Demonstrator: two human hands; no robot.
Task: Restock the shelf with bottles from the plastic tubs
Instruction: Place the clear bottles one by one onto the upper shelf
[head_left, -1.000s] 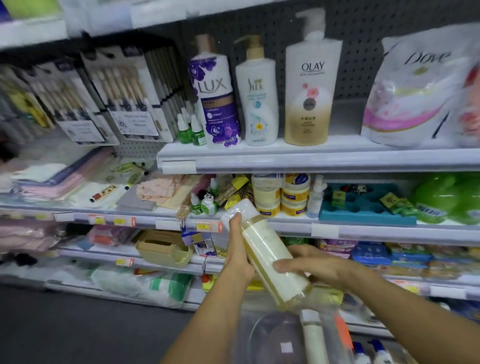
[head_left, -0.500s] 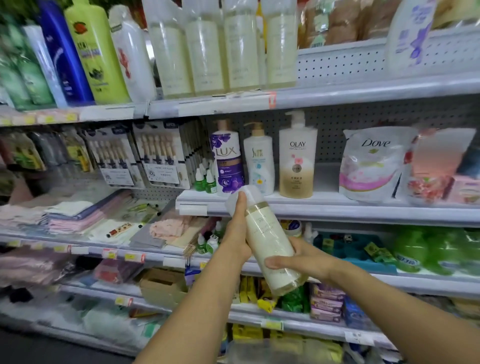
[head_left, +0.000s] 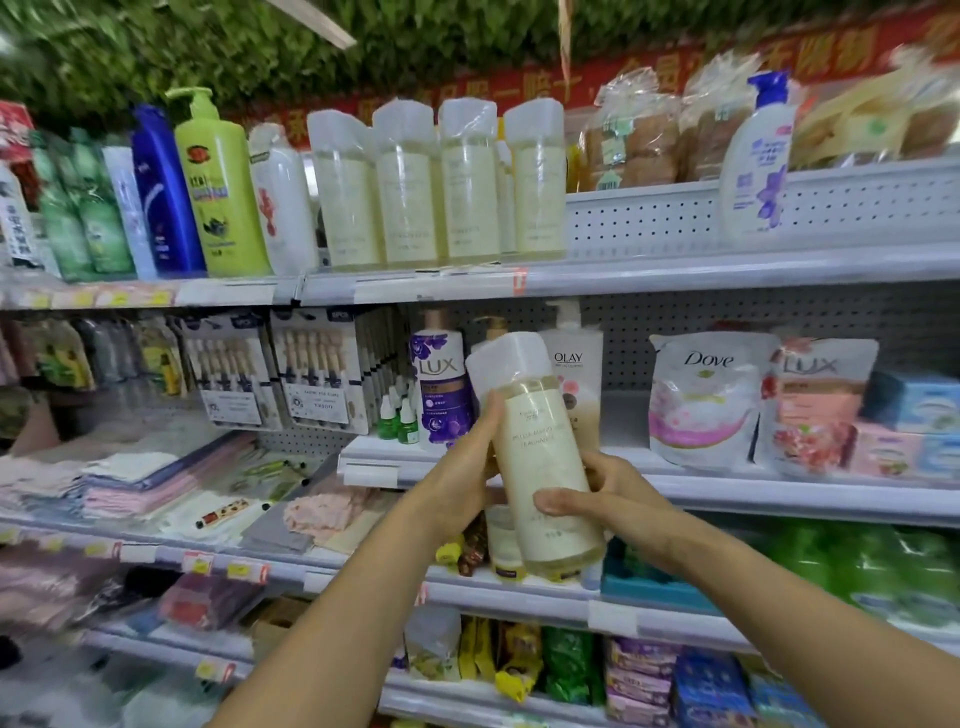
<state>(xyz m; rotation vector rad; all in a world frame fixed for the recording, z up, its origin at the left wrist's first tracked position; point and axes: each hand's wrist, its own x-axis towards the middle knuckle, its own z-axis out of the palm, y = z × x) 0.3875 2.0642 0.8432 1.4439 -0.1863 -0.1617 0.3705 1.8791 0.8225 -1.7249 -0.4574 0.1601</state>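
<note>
Head: bottle (head_left: 540, 457) in both hands

- My left hand (head_left: 464, 470): bare, no glove, ring or watch visible.
- My right hand (head_left: 608, 499): bare too, nothing worn on fingers or wrist.
- Both forearms run from the frame's bottom edge up to the hands, uncovered all the way; no sleeve visible.

Grey pegboard-backed store shelving (head_left: 675, 275) runs beneath a red banner (head_left: 675, 73) and green foliage (head_left: 208, 47) overhead.
</note>
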